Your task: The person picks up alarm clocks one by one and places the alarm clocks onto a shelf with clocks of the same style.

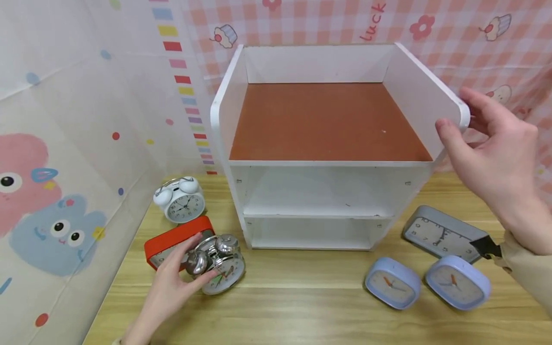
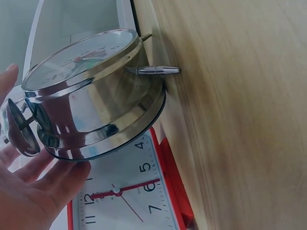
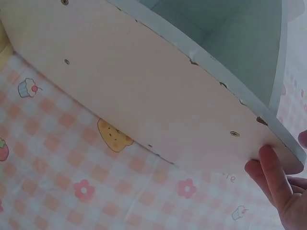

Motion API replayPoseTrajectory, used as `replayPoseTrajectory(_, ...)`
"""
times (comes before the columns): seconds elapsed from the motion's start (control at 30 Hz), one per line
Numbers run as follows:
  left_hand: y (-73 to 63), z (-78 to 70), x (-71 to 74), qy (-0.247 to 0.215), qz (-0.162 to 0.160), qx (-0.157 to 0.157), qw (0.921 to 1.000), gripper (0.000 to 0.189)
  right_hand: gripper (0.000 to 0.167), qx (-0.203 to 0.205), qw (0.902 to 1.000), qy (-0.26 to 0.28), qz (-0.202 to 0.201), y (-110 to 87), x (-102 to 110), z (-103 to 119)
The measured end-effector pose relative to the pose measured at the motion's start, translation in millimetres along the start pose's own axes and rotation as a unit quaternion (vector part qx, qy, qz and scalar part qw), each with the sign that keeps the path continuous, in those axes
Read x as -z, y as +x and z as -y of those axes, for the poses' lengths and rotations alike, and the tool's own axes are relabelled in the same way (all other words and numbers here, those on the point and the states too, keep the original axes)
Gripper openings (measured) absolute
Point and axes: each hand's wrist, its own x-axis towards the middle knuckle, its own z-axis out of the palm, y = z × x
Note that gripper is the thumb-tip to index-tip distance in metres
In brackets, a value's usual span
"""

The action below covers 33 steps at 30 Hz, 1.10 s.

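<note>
My left hand (image 1: 170, 285) holds a silver twin-bell alarm clock (image 1: 228, 277), thumb in front of its dial and fingers behind the bells. In the left wrist view, the clock's metal side and one pointed foot (image 2: 156, 70) show close to the wood. Right behind it sits a red rectangular clock (image 1: 178, 238), partly hidden by the hand. At the right, my other hand (image 1: 502, 153) grips the front upper corner of the white shelf unit's side panel (image 1: 424, 81). Its thumb lies on the inner face, and the fingers press the outer face in the right wrist view.
The shelf unit has a brown top board (image 1: 319, 122) and two white compartments. A white twin-bell clock (image 1: 185, 206) stands left of it. On the right are a grey clock (image 1: 440, 235) and two light-blue clocks (image 1: 392, 285), on the wooden table (image 1: 302, 311).
</note>
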Motion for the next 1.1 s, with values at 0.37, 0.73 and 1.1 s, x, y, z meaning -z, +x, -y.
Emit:
replayPoseTrajectory(0.37,-4.8,4.6,-3.2,0.021,0.011,0.018,0.9996,0.083,0.05,-0.061,0.9913,-0.098,0.063,4.7,14.2,10.5)
replayPoseTrajectory(0.73,-2.6,9.9,-7.0,0.017,0.011,-0.002,0.9998,0.077,0.051,-0.048,0.9908,-0.077,0.101,8.8,19.0,12.5)
replayPoseTrajectory(1.1,-0.8,4.7,-6.4,0.019,0.039,0.026,0.9987,0.073,0.051,-0.021,0.9906,-0.093,0.099,6.7,20.1,15.4)
